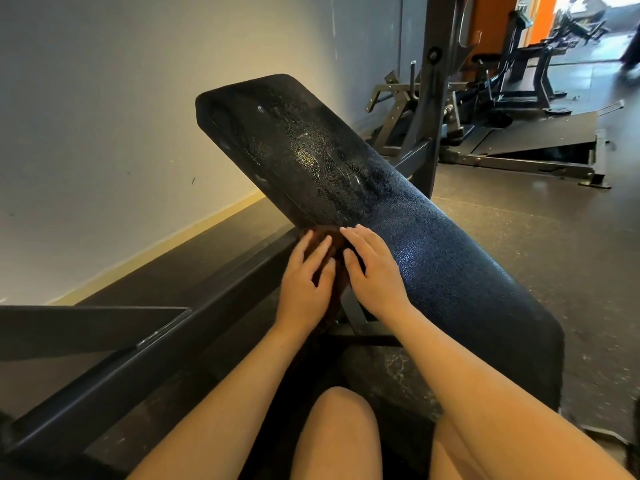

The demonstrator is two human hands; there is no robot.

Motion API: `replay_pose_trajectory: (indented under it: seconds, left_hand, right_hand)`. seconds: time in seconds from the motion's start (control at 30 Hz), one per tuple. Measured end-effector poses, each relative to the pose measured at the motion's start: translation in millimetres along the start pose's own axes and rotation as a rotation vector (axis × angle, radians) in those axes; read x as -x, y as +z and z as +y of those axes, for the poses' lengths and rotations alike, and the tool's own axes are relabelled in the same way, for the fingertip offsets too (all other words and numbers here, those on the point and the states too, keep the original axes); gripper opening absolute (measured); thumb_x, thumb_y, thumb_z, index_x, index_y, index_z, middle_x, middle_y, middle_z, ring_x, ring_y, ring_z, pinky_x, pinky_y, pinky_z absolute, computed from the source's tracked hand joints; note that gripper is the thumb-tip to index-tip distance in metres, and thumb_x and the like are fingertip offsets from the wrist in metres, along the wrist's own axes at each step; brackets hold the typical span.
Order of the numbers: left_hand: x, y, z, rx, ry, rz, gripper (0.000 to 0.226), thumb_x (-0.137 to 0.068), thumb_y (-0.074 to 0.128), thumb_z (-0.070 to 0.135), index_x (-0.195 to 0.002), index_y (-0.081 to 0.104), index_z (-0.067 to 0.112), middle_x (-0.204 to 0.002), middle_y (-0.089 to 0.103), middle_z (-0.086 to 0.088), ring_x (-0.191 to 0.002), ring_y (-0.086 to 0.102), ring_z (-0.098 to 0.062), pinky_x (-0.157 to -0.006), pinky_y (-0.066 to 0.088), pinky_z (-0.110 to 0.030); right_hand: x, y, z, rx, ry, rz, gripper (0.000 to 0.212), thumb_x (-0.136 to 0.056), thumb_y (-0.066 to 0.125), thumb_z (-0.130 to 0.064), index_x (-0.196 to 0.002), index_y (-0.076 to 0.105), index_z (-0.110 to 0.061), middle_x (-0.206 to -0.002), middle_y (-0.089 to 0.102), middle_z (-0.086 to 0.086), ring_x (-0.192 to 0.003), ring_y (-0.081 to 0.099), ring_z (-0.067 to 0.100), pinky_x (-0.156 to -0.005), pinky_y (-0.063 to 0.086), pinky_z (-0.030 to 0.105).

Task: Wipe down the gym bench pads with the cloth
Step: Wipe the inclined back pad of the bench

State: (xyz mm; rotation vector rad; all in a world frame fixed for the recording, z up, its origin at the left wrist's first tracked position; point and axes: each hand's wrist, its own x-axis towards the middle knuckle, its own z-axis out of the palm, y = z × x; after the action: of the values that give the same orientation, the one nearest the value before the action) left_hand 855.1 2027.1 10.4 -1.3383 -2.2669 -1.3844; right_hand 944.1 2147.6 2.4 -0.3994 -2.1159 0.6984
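Bare knees fill the 6 o'clock edge of the view, with both forearms reaching forward over them.

At the centre, the left hand and the right hand lie side by side on a dark brown cloth. The left hand rests flat on the cloth with its fingers fairly straight and spread, pointing toward 12 o'clock. The right hand presses down just beside it at 3 o'clock, fingers straight and close together, its fingertips reaching the pad's surface beyond the cloth. Neither hand curls round anything.

The cloth sits bunched on the lower left edge of a long black bench pad, and part of it hangs down between the two wrists. The pad runs tilted from 5 o'clock up to 11 o'clock, and its upper half shows shiny wet streaks.

A dark steel beam crosses at 8 o'clock, along a pale wall. An upright post stands at 1 o'clock, with more gym machines beyond at 2 o'clock on the grey floor.
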Motion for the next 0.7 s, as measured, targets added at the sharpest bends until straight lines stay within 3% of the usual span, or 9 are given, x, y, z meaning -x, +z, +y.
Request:
replay_pose_trajectory:
  seconds: [0.07, 0.17, 0.27, 0.33, 0.4, 0.47, 0.6, 0.7]
  left_hand:
    - [-16, -5, 3, 0.033, -0.077, 0.058, 0.049, -0.106, 0.045, 0.036, -0.154, 0.037, 0.031, -0.167, 0.015, 0.004, -0.149, 0.014, -0.006, -0.115, 0.015, -0.017]
    - [-30, -1, 10, 0.113, -0.127, 0.107, 0.046, -0.108, 0.037, 0.036, -0.154, 0.037, 0.031, -0.167, 0.017, 0.005, -0.151, 0.015, -0.008, -0.119, 0.022, -0.028]
    - [-8, 11, 12, 0.091, -0.066, 0.075, 0.041, -0.108, 0.042, 0.026, -0.149, 0.045, 0.032, -0.164, 0.023, 0.008, -0.149, 0.020, -0.005, -0.113, 0.020, -0.009]
    - [11, 16, 8, 0.037, 0.006, 0.007, 0.042, -0.106, 0.048, 0.020, -0.148, 0.049, 0.028, -0.163, 0.027, 0.006, -0.147, 0.020, -0.001, -0.109, 0.014, 0.000]
    - [17, 14, 3, -0.007, 0.049, -0.042, 0.042, -0.105, 0.051, 0.018, -0.146, 0.051, 0.027, -0.161, 0.032, 0.004, -0.145, 0.023, 0.002, -0.110, 0.012, 0.000]
    - [12, 5, 1, -0.031, 0.057, -0.052, 0.041, -0.104, 0.051, 0.019, -0.144, 0.054, 0.030, -0.159, 0.036, 0.005, -0.144, 0.026, 0.002, -0.109, 0.012, 0.001]
    - [-13, -3, 6, -0.006, -0.010, 0.052, 0.041, -0.107, 0.043, 0.025, -0.148, 0.047, 0.032, -0.166, 0.020, 0.006, -0.150, 0.019, -0.008, -0.103, 0.011, 0.004]
    - [-21, 9, 13, -0.010, -0.040, 0.085, 0.041, -0.107, 0.043, 0.023, -0.149, 0.047, 0.026, -0.167, 0.016, 0.005, -0.153, 0.016, -0.013, -0.107, 0.013, -0.002]
  right_hand:
    - [0, -1, 2, 0.001, 0.003, 0.002, 0.041, -0.102, 0.051, -0.022, -0.143, 0.052, -0.020, -0.146, 0.049, 0.000, -0.143, 0.034, 0.014, -0.119, 0.025, 0.031]
    - [-1, 0, 2, -0.017, 0.027, 0.020, 0.042, -0.102, 0.051, -0.025, -0.144, 0.052, -0.022, -0.147, 0.049, -0.001, -0.143, 0.033, 0.013, -0.118, 0.024, 0.028]
    - [-2, 2, 1, -0.073, 0.060, 0.056, 0.040, -0.101, 0.053, -0.023, -0.141, 0.054, -0.020, -0.145, 0.050, 0.000, -0.141, 0.035, 0.011, -0.118, 0.025, 0.025]
    - [0, 2, 1, -0.069, 0.059, 0.051, 0.039, -0.102, 0.052, -0.021, -0.140, 0.055, -0.019, -0.145, 0.051, 0.001, -0.140, 0.036, 0.011, -0.116, 0.019, 0.015]
    - [1, 0, 2, -0.054, 0.058, 0.042, 0.038, -0.102, 0.051, -0.020, -0.140, 0.056, -0.019, -0.145, 0.051, 0.000, -0.140, 0.036, 0.010, -0.113, 0.016, 0.010]
    - [1, 1, 3, -0.035, 0.047, 0.034, 0.038, -0.102, 0.050, -0.022, -0.140, 0.056, -0.020, -0.144, 0.052, 0.000, -0.139, 0.037, 0.010, -0.114, 0.018, 0.013]
    - [2, 0, 7, -0.014, 0.016, 0.034, 0.039, -0.102, 0.050, -0.026, -0.141, 0.055, -0.020, -0.144, 0.052, -0.001, -0.139, 0.038, 0.012, -0.116, 0.024, 0.022]
    - [0, 1, 4, -0.044, 0.038, 0.054, 0.040, -0.102, 0.051, -0.025, -0.141, 0.055, -0.020, -0.144, 0.052, 0.000, -0.139, 0.038, 0.012, -0.116, 0.026, 0.025]
